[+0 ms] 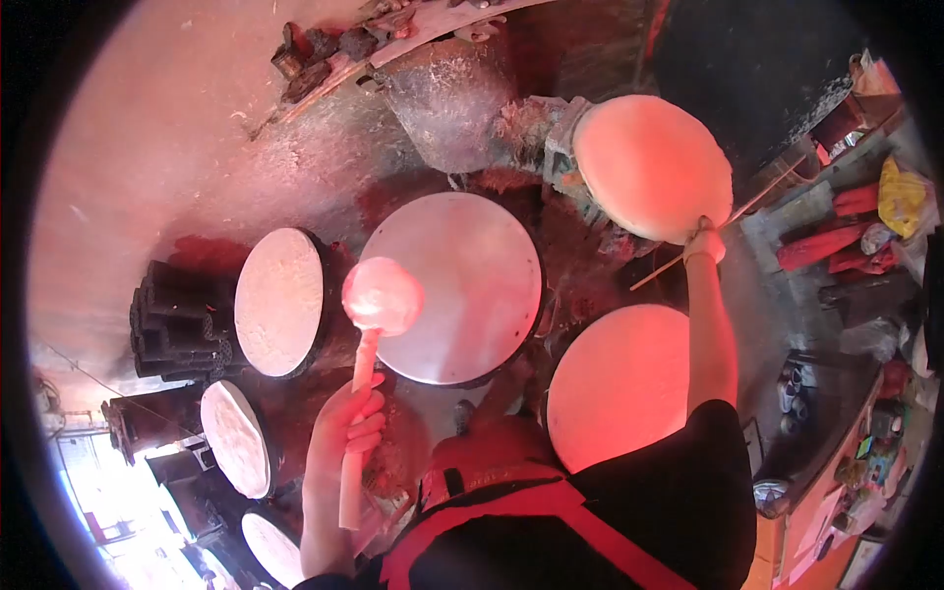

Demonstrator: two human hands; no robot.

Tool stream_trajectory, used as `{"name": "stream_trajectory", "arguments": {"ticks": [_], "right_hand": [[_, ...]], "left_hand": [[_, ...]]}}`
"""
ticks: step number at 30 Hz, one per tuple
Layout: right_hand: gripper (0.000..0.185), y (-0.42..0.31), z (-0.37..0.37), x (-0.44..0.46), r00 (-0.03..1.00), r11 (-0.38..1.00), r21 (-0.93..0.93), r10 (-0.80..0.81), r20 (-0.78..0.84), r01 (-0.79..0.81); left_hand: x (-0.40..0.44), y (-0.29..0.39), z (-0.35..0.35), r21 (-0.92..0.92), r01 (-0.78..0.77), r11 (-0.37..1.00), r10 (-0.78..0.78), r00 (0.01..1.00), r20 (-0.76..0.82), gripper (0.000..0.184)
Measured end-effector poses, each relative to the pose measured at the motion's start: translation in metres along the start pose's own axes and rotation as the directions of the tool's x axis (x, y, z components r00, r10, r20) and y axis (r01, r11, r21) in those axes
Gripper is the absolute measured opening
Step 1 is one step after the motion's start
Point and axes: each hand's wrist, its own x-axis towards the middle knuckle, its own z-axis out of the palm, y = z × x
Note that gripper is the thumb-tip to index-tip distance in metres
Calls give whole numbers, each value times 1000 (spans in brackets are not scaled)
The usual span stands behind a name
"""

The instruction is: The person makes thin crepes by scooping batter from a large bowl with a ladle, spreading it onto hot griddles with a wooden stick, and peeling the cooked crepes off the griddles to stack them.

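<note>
My left hand (364,421) is closed around the handle of a ladle (383,297), whose round, shiny bowl is raised over the left edge of a large round metal plate (472,285). On the right, my right hand (704,244) is at the lower rim of a round pale sheet (654,167), with its fingers closed at the edge and a thin stick (767,197) passing by it. What the fingers grip exactly is partly hidden. Below that arm lies another round pale surface (619,388), partly covered by my sleeve.
Round pale discs (278,302) (236,439) stand at the left beside stacked dark blocks (177,320). A large bucket (447,98) is at the top. Red and yellow bags (902,197) lie at the far right, above a cluttered counter (826,492).
</note>
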Motion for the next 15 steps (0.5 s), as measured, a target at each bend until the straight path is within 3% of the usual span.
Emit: {"name": "stream_trajectory", "arguments": {"ticks": [2,4,7,8,11,13,15], "right_hand": [[19,2,-1,-7,1000,998,-64,-1,31,3],[20,11,-7,-2,977,930,-302,-214,16,209],[22,21,-32,-27,910,870,-271,-377,169,411],[22,9,-30,-88,909,939,14,-335,247,342],[21,2,-56,-188,880,999,-34,-16,475,37],[32,-1,-84,-244,685,925,-277,379,622,-260],[36,32,-125,-295,767,897,-412,376,520,-160]], "left_hand": [[1,-7,17,140,3,990,-1,1000,-12,27],[7,-11,22,255,25,967,-35,999,36,27],[34,-24,27,416,68,907,-71,997,-9,31],[51,-27,28,503,63,862,-64,998,-16,34],[129,-38,9,717,-29,696,-41,996,80,36],[193,-51,-19,799,-167,578,72,985,154,31],[246,-51,-37,926,-342,158,308,909,283,24]]}}
